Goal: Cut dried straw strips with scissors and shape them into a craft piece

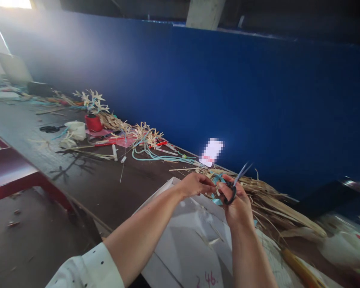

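Observation:
My right hand is closed around a pair of scissors; their dark loops sit among my fingers and the blades point up and to the right. Thumb and fingers of my left hand are pinched together just left of it. Between the two hands shows a small pale piece, near the fingertips of both. Whether the left fingers grip it I cannot make out. Light blue strips show below and behind the hands. Under my forearms is a white box or board with red handwriting and a few pale scraps.
Dried husk strips lie right of my hands. Light blue cords and straw-coloured star-shaped pieces lie along the blue partition. Further left are a red thread spool, a white cup and black-handled scissors. A dark red stool stands beside the table.

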`<state>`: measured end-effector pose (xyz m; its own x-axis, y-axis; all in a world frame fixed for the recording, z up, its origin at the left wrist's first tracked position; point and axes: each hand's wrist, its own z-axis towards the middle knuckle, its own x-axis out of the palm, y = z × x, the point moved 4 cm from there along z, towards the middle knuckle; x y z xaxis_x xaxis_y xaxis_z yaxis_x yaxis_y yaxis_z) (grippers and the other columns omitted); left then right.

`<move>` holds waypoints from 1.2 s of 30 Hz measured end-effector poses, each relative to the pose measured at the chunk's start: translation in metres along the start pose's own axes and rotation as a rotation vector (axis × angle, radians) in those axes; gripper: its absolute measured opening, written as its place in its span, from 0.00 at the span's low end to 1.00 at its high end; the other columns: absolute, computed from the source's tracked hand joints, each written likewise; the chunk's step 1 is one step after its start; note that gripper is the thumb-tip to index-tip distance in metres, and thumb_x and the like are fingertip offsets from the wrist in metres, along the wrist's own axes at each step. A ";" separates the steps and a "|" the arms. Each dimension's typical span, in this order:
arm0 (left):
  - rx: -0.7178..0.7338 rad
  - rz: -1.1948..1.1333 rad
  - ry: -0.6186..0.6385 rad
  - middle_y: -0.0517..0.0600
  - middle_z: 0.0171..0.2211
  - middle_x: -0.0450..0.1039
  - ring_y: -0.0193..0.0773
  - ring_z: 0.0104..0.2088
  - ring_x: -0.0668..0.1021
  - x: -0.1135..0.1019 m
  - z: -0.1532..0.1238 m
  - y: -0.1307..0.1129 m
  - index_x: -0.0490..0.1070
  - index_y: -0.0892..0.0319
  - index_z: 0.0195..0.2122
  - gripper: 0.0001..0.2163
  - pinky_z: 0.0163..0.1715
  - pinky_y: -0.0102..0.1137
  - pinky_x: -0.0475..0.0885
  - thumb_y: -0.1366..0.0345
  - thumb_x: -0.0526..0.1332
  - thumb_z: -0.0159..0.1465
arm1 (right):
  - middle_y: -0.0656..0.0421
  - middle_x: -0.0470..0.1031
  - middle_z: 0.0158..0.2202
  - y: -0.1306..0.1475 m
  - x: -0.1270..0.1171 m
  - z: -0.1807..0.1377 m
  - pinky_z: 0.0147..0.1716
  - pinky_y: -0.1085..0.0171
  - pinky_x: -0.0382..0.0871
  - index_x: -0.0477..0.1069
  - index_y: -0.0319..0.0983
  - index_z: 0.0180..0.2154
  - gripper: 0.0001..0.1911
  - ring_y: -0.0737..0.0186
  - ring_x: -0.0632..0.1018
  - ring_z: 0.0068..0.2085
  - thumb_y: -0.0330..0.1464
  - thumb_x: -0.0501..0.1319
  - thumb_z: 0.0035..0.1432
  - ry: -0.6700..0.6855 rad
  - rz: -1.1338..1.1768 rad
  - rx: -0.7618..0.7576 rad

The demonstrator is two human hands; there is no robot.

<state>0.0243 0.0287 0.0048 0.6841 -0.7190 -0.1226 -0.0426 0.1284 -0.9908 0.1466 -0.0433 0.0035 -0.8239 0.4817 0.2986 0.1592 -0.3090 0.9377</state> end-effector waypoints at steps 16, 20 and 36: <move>0.023 -0.075 -0.139 0.45 0.22 0.68 0.27 0.23 0.66 -0.001 0.001 0.001 0.75 0.62 0.29 0.14 0.25 0.25 0.59 0.58 0.66 0.46 | 0.63 0.71 0.24 0.000 -0.002 -0.001 0.19 0.75 0.60 0.72 0.38 0.40 0.20 0.72 0.69 0.24 0.31 0.69 0.41 -0.060 0.103 0.105; -0.015 -0.197 -0.135 0.44 0.20 0.66 0.26 0.20 0.63 -0.001 0.003 0.006 0.74 0.64 0.29 0.16 0.22 0.25 0.56 0.56 0.67 0.44 | 0.62 0.71 0.24 -0.001 -0.002 0.000 0.17 0.76 0.59 0.73 0.38 0.39 0.19 0.72 0.69 0.23 0.31 0.69 0.41 -0.069 0.127 0.114; -0.061 -0.623 -0.167 0.49 0.27 0.70 0.26 0.24 0.68 -0.004 0.004 0.008 0.72 0.64 0.31 0.15 0.26 0.23 0.60 0.61 0.69 0.44 | 0.61 0.74 0.26 0.005 0.002 -0.001 0.18 0.77 0.59 0.72 0.41 0.41 0.21 0.72 0.70 0.25 0.30 0.69 0.42 -0.073 0.163 0.055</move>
<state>0.0242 0.0359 -0.0020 0.6982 -0.5295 0.4819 0.3608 -0.3212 -0.8756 0.1455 -0.0453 0.0085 -0.7434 0.4881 0.4573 0.3179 -0.3437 0.8836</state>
